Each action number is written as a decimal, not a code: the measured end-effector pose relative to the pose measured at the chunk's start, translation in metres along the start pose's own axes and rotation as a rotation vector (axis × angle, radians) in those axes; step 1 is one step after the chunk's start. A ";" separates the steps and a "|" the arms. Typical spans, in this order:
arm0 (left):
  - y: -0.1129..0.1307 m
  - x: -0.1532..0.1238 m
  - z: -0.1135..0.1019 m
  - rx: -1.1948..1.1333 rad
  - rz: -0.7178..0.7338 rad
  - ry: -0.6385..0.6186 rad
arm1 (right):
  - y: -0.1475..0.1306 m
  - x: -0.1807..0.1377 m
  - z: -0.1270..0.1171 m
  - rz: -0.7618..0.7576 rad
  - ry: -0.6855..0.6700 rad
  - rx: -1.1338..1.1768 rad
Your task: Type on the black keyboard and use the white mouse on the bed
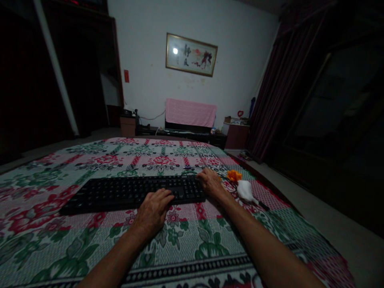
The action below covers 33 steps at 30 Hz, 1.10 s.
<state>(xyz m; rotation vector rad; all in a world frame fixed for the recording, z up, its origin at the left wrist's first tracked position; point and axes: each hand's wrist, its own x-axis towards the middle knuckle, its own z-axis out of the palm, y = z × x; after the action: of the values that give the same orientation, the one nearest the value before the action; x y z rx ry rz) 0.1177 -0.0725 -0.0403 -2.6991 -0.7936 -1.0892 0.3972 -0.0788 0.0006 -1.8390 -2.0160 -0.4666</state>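
Observation:
A black keyboard (120,192) lies across the patterned bed cover, its right end between my hands. My left hand (153,206) rests on its front edge, right of the middle, with fingers stretched flat over the keys. At the far right corner is my right hand (210,183), its fingers bent and drawn together; what they hold, if anything, is too dark and small to tell. Just right of that hand lie an orange crumpled cloth-like piece (234,175) and a white bundle (245,190) with a dark end. A thin dark pen-like item (192,167) lies behind the keyboard.
The floral cover (162,248) spreads over the bed, whose right edge drops to the floor (327,212). Beyond its far edge stands a low dark cabinet (216,140) with a pink cloth (190,112) draped over a screen. Dark curtains (288,80) hang at the right.

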 end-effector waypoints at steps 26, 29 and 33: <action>0.000 0.001 -0.001 0.004 -0.011 -0.027 | 0.000 -0.009 -0.008 0.056 0.019 0.123; 0.001 0.001 -0.002 0.010 -0.010 -0.033 | -0.001 -0.009 -0.009 0.044 0.044 0.124; 0.001 0.001 -0.002 0.007 -0.008 -0.029 | -0.006 -0.008 -0.010 -0.028 0.050 0.150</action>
<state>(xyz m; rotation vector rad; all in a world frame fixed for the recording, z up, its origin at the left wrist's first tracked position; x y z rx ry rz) 0.1176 -0.0736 -0.0382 -2.7141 -0.8115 -1.0498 0.3922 -0.0910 0.0058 -1.6957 -1.9884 -0.3555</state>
